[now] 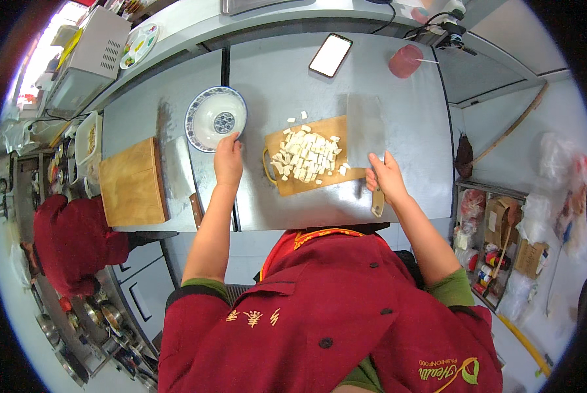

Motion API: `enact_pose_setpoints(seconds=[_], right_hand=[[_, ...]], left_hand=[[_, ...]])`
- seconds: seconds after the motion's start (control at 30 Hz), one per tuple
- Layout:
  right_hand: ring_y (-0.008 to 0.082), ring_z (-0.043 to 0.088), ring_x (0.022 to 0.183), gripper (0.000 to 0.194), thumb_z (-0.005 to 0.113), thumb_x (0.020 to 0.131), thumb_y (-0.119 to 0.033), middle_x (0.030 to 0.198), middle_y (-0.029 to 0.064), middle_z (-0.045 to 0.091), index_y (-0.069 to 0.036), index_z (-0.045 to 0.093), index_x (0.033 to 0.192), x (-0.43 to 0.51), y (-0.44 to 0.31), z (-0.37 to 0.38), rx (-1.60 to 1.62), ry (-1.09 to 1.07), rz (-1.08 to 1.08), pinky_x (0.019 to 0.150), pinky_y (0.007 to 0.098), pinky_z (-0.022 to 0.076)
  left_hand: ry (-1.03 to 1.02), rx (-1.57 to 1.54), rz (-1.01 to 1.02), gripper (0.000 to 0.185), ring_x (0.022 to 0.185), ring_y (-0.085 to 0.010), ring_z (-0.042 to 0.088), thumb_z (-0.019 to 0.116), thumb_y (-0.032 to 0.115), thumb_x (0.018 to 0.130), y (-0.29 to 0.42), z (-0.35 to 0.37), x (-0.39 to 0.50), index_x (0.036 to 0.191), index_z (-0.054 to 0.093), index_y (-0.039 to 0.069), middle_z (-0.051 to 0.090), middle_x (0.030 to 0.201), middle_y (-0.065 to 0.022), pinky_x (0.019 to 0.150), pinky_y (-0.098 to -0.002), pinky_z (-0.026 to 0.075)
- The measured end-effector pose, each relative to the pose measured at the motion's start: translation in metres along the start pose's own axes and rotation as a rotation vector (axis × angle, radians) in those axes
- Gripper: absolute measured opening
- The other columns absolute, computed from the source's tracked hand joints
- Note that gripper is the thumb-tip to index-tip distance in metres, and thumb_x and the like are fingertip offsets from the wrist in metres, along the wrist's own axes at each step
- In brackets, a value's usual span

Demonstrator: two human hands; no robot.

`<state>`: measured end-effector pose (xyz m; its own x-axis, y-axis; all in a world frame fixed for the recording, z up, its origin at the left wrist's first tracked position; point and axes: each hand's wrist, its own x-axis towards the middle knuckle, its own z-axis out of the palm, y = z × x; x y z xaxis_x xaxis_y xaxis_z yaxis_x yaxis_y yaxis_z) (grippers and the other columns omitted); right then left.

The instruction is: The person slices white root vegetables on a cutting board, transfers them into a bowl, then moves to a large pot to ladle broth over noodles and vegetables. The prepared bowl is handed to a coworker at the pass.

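My left hand point(228, 161) grips the near rim of a white bowl point(202, 120) with a blue pattern, and nothing lies inside it. In my right hand point(387, 178) is a broad-bladed cleaver point(365, 130); its blade points away from me, over the right end of a wooden cutting board point(293, 188). Pale diced pieces of food point(309, 154) are heaped on the board, and a few have strayed past its far edge. A yellow handle point(268, 167) sticks out at the board's left end.
Left of the bowl lie a second cleaver point(180, 169) and a thick wooden block point(132, 184). A phone point(331, 55) with a lit screen and a red cup point(405, 61) are at the back. Another person in a red jacket point(72, 240) is at the far left.
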<state>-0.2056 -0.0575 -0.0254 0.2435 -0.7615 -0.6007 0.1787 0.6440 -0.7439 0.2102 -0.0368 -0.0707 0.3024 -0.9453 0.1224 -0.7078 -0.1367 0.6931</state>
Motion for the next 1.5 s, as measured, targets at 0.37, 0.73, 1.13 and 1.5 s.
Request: enact_pose_setpoints(seconds=[0.37, 0.73, 1.13, 1.5], right_hand=[[0.0126, 0.045, 0.052, 0.019, 0.056, 0.106, -0.023, 0.069, 0.0037, 0.050, -0.010, 0.043, 0.111, 0.011, -0.007, 0.051, 0.022, -0.083, -0.080, 0.046, 0.0311, 0.0407], [0.0134, 0.044, 0.049, 0.016, 0.053, 0.107, -0.021, 0.066, 0.0036, 0.049, -0.009, 0.044, 0.114, -0.025, 0.039, -0.022, 0.008, 0.153, 0.100, 0.046, 0.0320, 0.0411], [0.0131, 0.047, 0.046, 0.018, 0.055, 0.106, -0.020, 0.065, 0.0035, 0.051, -0.007, 0.047, 0.116, -0.037, 0.074, -0.065, -0.218, 0.092, 0.027, 0.041, 0.0315, 0.0420], [0.0145, 0.048, 0.045, 0.018, 0.053, 0.106, -0.017, 0.063, 0.0049, 0.052, -0.005, 0.048, 0.117, -0.019, 0.129, 0.006, -0.160, -0.141, 0.080, 0.041, 0.0313, 0.0420]], left_hand=[[-0.509, -1.005, -0.615, 0.039, 0.093, -0.0185, 0.068, 0.070, 0.016, 0.098, 0.143, 0.077, -0.055, 0.127, 0.060, -0.007, 0.068, 0.111, -0.0130, 0.080, -0.0281, 0.056], [0.017, -0.267, 0.058, 0.012, 0.086, -0.0208, 0.066, 0.068, 0.004, 0.094, 0.122, 0.090, -0.095, 0.105, 0.070, 0.003, 0.068, 0.098, -0.0105, 0.076, -0.0303, 0.053], [0.175, 0.144, 0.145, 0.068, 0.137, -0.0486, 0.037, 0.076, 0.030, 0.084, 0.097, 0.099, -0.104, 0.143, 0.052, 0.007, 0.037, 0.150, -0.0267, 0.113, -0.0588, 0.032], [0.043, 0.320, 0.198, 0.077, 0.145, -0.0487, 0.031, 0.084, 0.056, 0.068, 0.131, 0.131, -0.090, 0.137, 0.064, 0.028, 0.036, 0.157, -0.0229, 0.112, -0.0658, 0.028]])
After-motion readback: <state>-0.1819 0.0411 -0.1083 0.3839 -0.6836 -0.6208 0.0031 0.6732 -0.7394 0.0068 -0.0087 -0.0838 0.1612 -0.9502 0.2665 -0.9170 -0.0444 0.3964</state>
